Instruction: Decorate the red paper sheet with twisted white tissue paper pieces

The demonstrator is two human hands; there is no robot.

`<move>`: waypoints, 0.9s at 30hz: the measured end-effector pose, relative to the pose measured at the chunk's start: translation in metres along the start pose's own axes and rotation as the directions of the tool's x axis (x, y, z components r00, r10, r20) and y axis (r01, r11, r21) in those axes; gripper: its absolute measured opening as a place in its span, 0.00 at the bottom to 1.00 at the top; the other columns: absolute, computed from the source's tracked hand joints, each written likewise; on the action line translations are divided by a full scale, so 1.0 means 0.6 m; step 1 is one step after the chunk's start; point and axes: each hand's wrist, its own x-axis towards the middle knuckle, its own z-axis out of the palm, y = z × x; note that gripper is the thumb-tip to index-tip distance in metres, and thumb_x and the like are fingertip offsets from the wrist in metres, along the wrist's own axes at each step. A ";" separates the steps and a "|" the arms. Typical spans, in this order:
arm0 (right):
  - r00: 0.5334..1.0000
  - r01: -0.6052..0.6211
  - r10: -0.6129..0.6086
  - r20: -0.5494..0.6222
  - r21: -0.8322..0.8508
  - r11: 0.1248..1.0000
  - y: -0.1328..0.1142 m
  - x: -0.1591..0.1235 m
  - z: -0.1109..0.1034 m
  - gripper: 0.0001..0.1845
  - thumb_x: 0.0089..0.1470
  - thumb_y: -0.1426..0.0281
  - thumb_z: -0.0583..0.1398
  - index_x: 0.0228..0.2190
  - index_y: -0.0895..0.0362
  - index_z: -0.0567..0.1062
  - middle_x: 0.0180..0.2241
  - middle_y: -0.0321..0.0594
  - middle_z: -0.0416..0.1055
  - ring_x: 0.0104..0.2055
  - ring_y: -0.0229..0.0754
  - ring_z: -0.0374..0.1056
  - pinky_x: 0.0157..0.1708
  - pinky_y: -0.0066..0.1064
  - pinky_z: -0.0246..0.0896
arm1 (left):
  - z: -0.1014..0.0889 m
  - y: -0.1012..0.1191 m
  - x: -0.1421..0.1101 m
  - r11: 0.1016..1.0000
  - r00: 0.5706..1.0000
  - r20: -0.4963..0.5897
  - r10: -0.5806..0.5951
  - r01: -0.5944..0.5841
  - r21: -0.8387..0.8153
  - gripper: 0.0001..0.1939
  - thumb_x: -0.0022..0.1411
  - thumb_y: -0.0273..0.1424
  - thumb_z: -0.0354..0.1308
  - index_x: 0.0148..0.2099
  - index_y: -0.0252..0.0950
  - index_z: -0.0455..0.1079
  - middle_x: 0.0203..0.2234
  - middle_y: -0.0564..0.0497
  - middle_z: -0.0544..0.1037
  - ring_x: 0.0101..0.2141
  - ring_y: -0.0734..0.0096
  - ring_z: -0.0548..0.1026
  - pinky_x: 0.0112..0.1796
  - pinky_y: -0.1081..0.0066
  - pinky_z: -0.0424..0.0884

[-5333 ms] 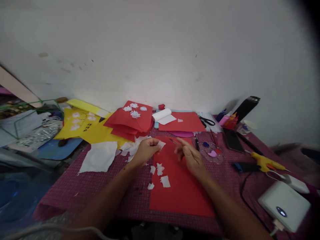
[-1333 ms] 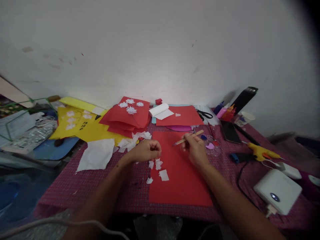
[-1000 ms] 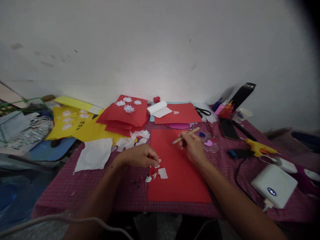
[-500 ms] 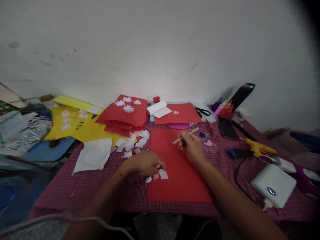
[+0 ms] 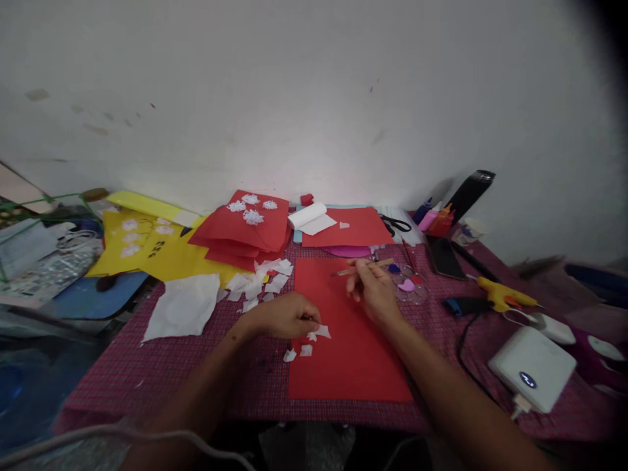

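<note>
A sheet of red paper (image 5: pixel 353 366) lies flat on the checked cloth in front of me. Over its left edge, my left hand (image 5: pixel 289 315) is closed in a pinch on a small white paper scrap (image 5: pixel 322 331) that sticks out past the fingertips. Just below lie a few more torn scraps (image 5: pixel 305 350), some on the red sheet and one at its edge. My right hand (image 5: pixel 373 291) grips a paintbrush (image 5: pixel 385 263) with a wooden handle, its tip pointing left above the upper part of the sheet. The palm side of both hands is hidden.
Torn white paper pieces (image 5: pixel 252 284) and a larger white sheet (image 5: pixel 184 304) lie left. Red papers with white flowers (image 5: pixel 260 232) stand behind. A round paint palette (image 5: pixel 412 288), glue gun (image 5: pixel 505 294), white box (image 5: pixel 532 367) and black bottle (image 5: pixel 471 196) are on the right.
My left hand has risen slightly and lifted the scrap, uncovering the small pieces below. The paintbrush has tipped flatter in my right hand, its tip now higher. The view has shifted a little.
</note>
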 end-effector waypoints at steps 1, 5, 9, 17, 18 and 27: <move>1.000 0.013 -0.013 0.012 -0.016 1.000 -0.001 -0.002 0.000 0.18 0.58 0.53 0.57 0.39 0.55 0.73 0.19 0.32 0.70 0.14 0.34 0.57 0.13 0.25 0.49 | 0.000 0.001 0.002 0.999 0.999 -0.027 -0.019 0.018 -0.038 0.10 0.60 0.30 0.53 0.32 0.34 0.74 0.21 0.54 0.74 0.22 0.77 0.66 0.24 0.78 0.57; 0.990 0.079 -0.071 0.118 -0.065 0.995 -0.010 -0.014 0.001 0.11 0.58 0.60 0.60 0.37 0.54 0.73 0.30 0.37 0.76 0.21 0.34 0.63 0.23 0.28 0.59 | 0.004 0.001 0.011 0.952 0.958 -0.242 -0.154 0.078 -0.297 0.12 0.62 0.36 0.54 0.34 0.33 0.72 0.22 0.55 0.71 0.23 0.77 0.64 0.25 0.77 0.59; 0.956 0.111 -0.080 0.281 -0.098 0.989 -0.017 -0.031 0.009 0.08 0.55 0.64 0.63 0.37 0.53 0.73 0.37 0.39 0.74 0.34 0.40 0.68 0.37 0.32 0.62 | 0.007 0.000 0.020 0.906 0.874 -0.406 -0.268 0.085 -0.415 0.13 0.60 0.39 0.57 0.32 0.32 0.70 0.22 0.56 0.67 0.22 0.78 0.62 0.24 0.77 0.58; 0.963 0.128 -0.074 0.260 -0.197 0.972 0.000 -0.029 0.010 0.06 0.53 0.69 0.63 0.31 0.53 0.69 0.30 0.33 0.68 0.32 0.38 0.63 0.34 0.29 0.58 | 0.009 0.000 0.025 0.897 0.859 -0.422 -0.291 0.091 -0.432 0.14 0.60 0.40 0.57 0.35 0.32 0.73 0.22 0.55 0.68 0.23 0.78 0.62 0.24 0.77 0.56; 0.964 0.119 -0.071 0.257 -0.177 0.977 0.001 -0.027 0.010 0.06 0.53 0.70 0.63 0.31 0.53 0.69 0.30 0.33 0.68 0.32 0.38 0.63 0.33 0.29 0.58 | 0.009 0.000 0.024 0.897 0.861 -0.418 -0.290 0.091 -0.433 0.14 0.60 0.39 0.56 0.35 0.32 0.73 0.23 0.55 0.68 0.23 0.78 0.62 0.24 0.77 0.57; 0.970 0.077 -0.069 0.233 -0.025 0.997 -0.003 -0.022 0.005 0.08 0.55 0.69 0.63 0.33 0.52 0.66 0.28 0.31 0.68 0.27 0.36 0.63 0.30 0.29 0.57 | 0.012 -0.001 0.028 0.825 0.832 -0.408 -0.377 0.100 -0.557 0.15 0.59 0.41 0.56 0.35 0.33 0.71 0.18 0.58 0.64 0.19 0.80 0.59 0.21 0.78 0.54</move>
